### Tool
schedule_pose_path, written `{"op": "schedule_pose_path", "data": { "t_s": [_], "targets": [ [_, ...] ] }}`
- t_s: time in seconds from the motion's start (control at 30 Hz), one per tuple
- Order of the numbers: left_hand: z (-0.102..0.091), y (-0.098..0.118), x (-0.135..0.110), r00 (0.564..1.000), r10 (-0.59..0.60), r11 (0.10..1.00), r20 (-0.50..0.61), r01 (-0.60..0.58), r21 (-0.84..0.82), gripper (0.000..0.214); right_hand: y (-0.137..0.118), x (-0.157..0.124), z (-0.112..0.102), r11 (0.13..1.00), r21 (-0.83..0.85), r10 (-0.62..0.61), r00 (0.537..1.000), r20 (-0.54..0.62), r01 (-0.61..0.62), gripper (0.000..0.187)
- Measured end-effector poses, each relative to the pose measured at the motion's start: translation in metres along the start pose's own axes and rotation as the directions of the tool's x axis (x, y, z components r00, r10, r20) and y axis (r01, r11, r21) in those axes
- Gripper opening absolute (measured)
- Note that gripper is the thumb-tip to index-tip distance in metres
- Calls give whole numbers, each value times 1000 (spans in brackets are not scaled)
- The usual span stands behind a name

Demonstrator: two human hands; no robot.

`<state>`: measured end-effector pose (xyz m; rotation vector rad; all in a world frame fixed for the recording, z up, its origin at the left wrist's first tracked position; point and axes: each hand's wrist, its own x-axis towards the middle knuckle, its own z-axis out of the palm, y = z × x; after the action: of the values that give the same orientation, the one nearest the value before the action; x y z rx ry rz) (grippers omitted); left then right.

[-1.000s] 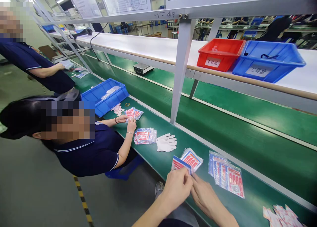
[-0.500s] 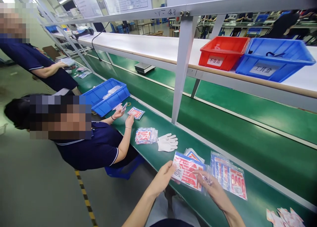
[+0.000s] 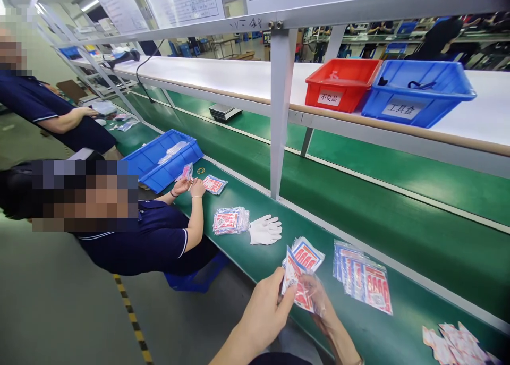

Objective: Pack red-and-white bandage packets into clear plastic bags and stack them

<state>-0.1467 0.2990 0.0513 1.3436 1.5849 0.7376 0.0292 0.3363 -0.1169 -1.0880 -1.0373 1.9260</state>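
My left hand (image 3: 266, 306) is closed on the left edge of a clear plastic bag with red, white and blue print (image 3: 303, 296), thumb in front. The bag is bent and tilted above the bench's near edge. At its right end is my right hand (image 3: 323, 306), its fingers partly seen through the clear film; whether they are inside or behind it I cannot tell. Just beyond lies a small stack of printed bags (image 3: 308, 254). To the right, several more printed bags (image 3: 364, 277) overlap in a row. Small printed pieces (image 3: 454, 344) are heaped at the lower right.
A white glove (image 3: 266, 230) and another bag stack (image 3: 229, 220) lie left on the green bench (image 3: 247, 187). A seated co-worker (image 3: 159, 237) handles similar pieces beside a blue crate (image 3: 159, 160). A red bin (image 3: 330, 96) and blue bin (image 3: 414, 102) stand on the shelf. A post (image 3: 279, 115) rises ahead.
The held bag has turned from facing me nearly flat to a bent, more upright pose. My right hand has shifted from its front to behind the film. The view has swung slightly right.
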Motion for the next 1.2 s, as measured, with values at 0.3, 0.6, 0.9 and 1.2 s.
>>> {"op": "schedule_pose_path", "data": {
  "t_s": [0.3,0.6,0.9,1.2],
  "targets": [
    [-1,0,-5,1000,-13,997,-3,13,-77,28,-6,3,1,999,-11,-36,999,4,36,61],
    [-18,1,-2,997,-46,960,-59,27,-280,28,-20,4,-3,979,-176,-95,995,31,99,57],
    [-25,-27,8,996,-89,922,-1,82,-379,31,-46,-8,4,936,-333,-115,993,21,115,42],
    [-13,-48,30,987,-139,796,78,158,-585,44,-74,-18,18,856,-477,-180,980,81,197,34]
  ]
}}
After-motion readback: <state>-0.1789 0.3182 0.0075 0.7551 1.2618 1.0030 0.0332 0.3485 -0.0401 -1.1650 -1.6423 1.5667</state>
